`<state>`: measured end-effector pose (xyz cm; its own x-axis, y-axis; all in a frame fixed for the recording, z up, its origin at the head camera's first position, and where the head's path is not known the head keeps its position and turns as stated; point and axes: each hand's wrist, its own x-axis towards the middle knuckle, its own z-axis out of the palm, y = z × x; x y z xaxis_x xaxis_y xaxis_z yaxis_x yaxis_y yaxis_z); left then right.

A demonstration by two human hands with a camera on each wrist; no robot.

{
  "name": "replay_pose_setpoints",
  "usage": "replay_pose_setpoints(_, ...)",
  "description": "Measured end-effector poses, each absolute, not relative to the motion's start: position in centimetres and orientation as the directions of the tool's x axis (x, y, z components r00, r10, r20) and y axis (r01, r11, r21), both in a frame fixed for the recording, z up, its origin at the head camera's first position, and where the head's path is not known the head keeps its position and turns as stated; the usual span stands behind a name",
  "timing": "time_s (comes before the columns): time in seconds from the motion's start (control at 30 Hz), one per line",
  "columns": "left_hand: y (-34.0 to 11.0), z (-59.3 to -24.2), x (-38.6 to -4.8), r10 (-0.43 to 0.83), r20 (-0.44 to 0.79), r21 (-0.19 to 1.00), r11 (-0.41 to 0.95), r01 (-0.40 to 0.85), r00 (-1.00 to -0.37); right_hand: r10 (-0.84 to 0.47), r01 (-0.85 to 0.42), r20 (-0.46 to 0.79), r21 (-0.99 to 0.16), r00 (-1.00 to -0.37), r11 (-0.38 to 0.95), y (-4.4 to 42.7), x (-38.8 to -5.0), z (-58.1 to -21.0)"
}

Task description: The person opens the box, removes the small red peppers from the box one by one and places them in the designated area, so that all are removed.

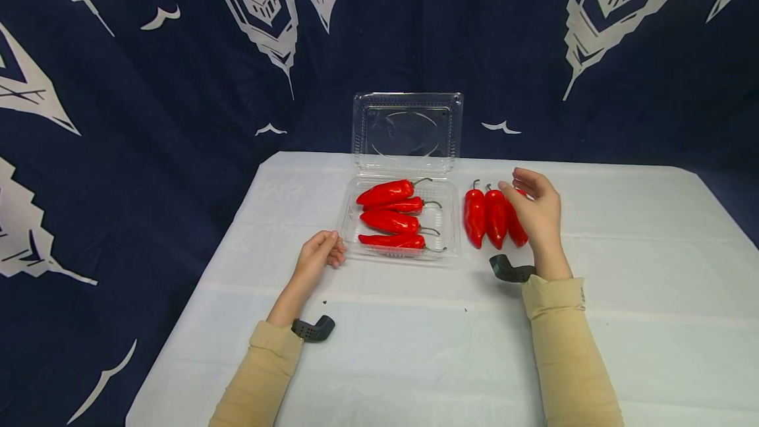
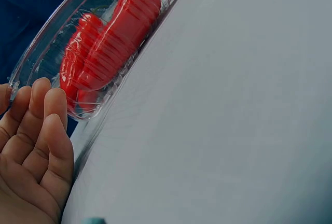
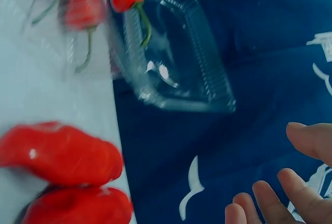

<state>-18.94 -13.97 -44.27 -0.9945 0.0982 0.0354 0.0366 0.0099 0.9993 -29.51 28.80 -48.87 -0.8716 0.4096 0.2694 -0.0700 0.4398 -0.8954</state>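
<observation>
A clear plastic clamshell container [image 1: 450, 216] stands on the table with its lid [image 1: 406, 134] raised at the back. Inside lie several red peppers [image 1: 388, 221], side by side with stems to the right. At the container's near left corner, my left hand [image 1: 317, 256] pinches the rim between thumb and forefinger; the other fingers curl loosely in the left wrist view. To the right, three more red peppers [image 1: 475, 217] lie in a row on the table. My right hand [image 1: 538, 209] is over the rightmost pepper [image 1: 518, 232], partly hiding it, thumb and fingers apart and holding nothing.
A white cloth covers the table [image 1: 415, 348]. Behind it hangs a dark blue curtain [image 1: 474, 51] with white building and bird prints, close to the raised lid. Each wrist wears a black camera band [image 1: 314, 329]. Small dark specks lie on the cloth.
</observation>
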Motion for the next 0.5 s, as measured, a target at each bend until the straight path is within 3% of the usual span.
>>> replay_pose_setpoints(0.3,-14.0,-44.3,-19.0,0.1,0.034,0.999,-0.001,0.034,-0.994,0.282,-0.19,0.334,-0.879,-0.899,0.436,26.7,-29.0,-48.1)
replay_pose_setpoints(0.5,-14.0,-44.3,-18.9,0.1,0.033,0.999,0.01,0.034,-0.994,0.161,-0.22,0.279,-0.924,-0.947,0.312,21.6,-23.2,-40.1)
